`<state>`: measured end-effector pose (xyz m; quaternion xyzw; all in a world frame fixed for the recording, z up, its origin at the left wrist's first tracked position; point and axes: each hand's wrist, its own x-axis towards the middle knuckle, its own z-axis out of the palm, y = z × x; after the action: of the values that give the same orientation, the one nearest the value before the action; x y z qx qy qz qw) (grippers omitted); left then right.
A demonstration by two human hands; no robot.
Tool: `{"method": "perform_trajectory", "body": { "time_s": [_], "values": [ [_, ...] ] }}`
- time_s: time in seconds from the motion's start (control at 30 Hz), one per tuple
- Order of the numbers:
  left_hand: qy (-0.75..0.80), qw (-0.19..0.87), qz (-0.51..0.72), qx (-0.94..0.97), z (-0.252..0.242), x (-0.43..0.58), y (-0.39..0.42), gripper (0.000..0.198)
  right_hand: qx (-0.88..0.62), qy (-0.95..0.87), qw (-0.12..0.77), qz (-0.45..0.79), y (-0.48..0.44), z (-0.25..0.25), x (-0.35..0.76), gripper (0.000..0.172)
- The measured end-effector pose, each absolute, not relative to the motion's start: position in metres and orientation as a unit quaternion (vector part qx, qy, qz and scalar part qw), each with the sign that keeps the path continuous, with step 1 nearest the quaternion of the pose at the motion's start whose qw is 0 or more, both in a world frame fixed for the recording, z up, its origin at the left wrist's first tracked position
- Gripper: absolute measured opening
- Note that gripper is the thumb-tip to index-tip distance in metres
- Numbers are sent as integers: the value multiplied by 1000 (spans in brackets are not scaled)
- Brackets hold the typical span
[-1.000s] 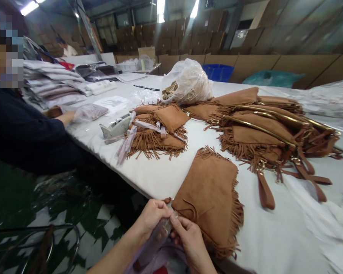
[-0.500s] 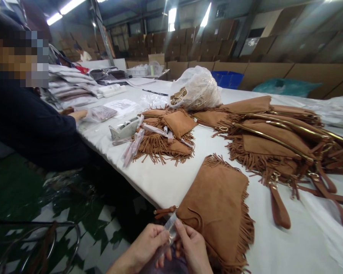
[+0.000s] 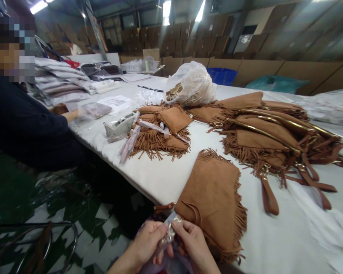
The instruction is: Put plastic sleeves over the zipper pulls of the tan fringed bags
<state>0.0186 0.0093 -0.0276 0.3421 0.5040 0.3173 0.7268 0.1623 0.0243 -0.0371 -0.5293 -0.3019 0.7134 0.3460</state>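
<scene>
At the white table (image 3: 148, 173), both hands (image 3: 151, 238) (image 3: 192, 238) pinch apparently metal hardware (image 3: 171, 228).

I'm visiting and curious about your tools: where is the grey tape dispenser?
In the head view, the tape dispenser sits left of centre on the white table, just left of the smaller pile of brown fringed bags.

From my remote screen, I cannot make out the full shape of the small metal fitting (image 3: 170, 230), partly covered by the fingertips of the left hand (image 3: 151, 239) and right hand (image 3: 193, 239). The lower edge cuts off both forearms and a blurred purplish wrapping (image 3: 175, 263). The right hand hides part of the fringed brown bag (image 3: 211, 192). At left, the frame crops a co-worker (image 3: 31, 121); distant cartons (image 3: 174, 38) blur.
</scene>
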Motion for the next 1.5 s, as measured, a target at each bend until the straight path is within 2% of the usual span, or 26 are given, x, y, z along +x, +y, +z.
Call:
{"method": "perform_trajectory", "body": {
  "time_s": [0.07,0.23,0.43,0.57,0.8,1.2,1.5],
  "values": [
    [503,722,325,347,-25,17,9,54,-520,-282,359,722,24,-38,161,48],
    [503,723,334,335,-21,13,7,40,-527,-290,357,715,25,-41,157,51],
    [523,715,327,330,-19,19,4,43,-502,-278,319,754,26,-37,159,51],
    [541,697,361,303,-18,21,-1,39,-502,-273,343,746,24,-33,158,52],
    [570,668,408,250,-14,25,-5,39,-458,-278,351,768,24,-27,160,44],
    [572,678,399,232,-17,28,-4,40,-459,-289,371,754,20,-28,157,42],
    [581,611,454,286,-27,37,-6,41,-487,-257,380,743,24,-28,157,47]
  ]
}}
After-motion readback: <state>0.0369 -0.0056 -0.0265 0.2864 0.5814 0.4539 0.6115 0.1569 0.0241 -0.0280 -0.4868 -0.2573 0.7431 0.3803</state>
